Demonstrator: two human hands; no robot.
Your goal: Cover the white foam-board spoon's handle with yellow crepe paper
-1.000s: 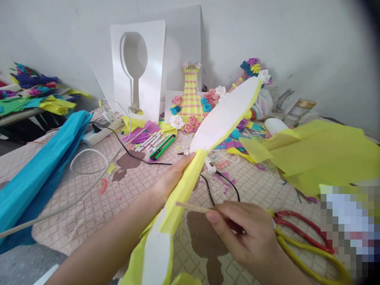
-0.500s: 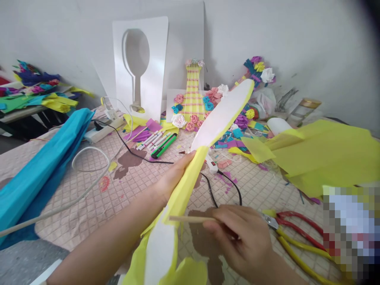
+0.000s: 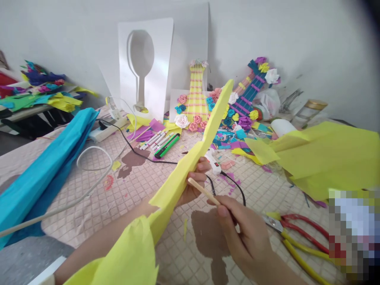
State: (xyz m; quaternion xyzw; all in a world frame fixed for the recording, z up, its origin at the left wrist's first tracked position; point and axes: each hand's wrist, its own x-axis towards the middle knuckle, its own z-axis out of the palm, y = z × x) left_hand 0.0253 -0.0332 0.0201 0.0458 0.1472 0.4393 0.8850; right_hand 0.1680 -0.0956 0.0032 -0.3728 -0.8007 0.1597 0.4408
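Observation:
My left hand [image 3: 196,183] is closed round a long, narrow cutout covered with yellow crepe paper [image 3: 181,174]. The cutout slants up and away from me, with its yellow edge and side towards me. At its lower end loose yellow paper [image 3: 124,253] hangs over my left forearm. My right hand [image 3: 247,233] pinches a flat wooden stick [image 3: 203,191], whose free tip points up and left, close to my left fingers; whether it touches them I cannot tell. Behind the cutout lies a white corded tool with a red switch [image 3: 214,163].
Scissors with red and yellow handles [image 3: 305,223] lie at right, below yellow paper sheets [image 3: 329,154]. A green utility knife [image 3: 167,146] and several markers [image 3: 152,139] lie further back. Blue paper [image 3: 50,158] lies at left. Flower-decorated instrument models [image 3: 197,93] and a white cutout board [image 3: 163,59] stand behind.
My left hand has turned the cutout, so its white face is hidden and the yellow covering shows. The wooden stick has lifted off the paper edge and tilted upward.

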